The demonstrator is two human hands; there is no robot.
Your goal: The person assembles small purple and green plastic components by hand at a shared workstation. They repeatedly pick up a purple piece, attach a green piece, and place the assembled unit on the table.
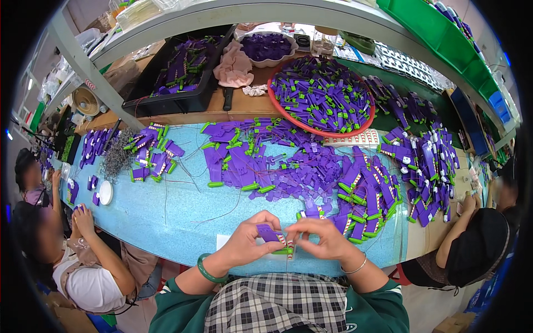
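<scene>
In front of my chest, my left hand grips a flat purple plastic piece with a green end, between thumb and fingers. My right hand is closed in a pinch at the right edge of that piece; what its fingertips hold is too small to make out. A narrow red-and-cream striped strip shows between the hands. Just beyond my right hand lies a heap of purple pieces with green ends and striped strips. Small loose purple parts are spread beyond my hands.
A red round basket full of purple-and-green parts stands at the back. Left of it are a white bowl and a black tray. A shelf beam crosses overhead. People sit at both sides, beside further piles.
</scene>
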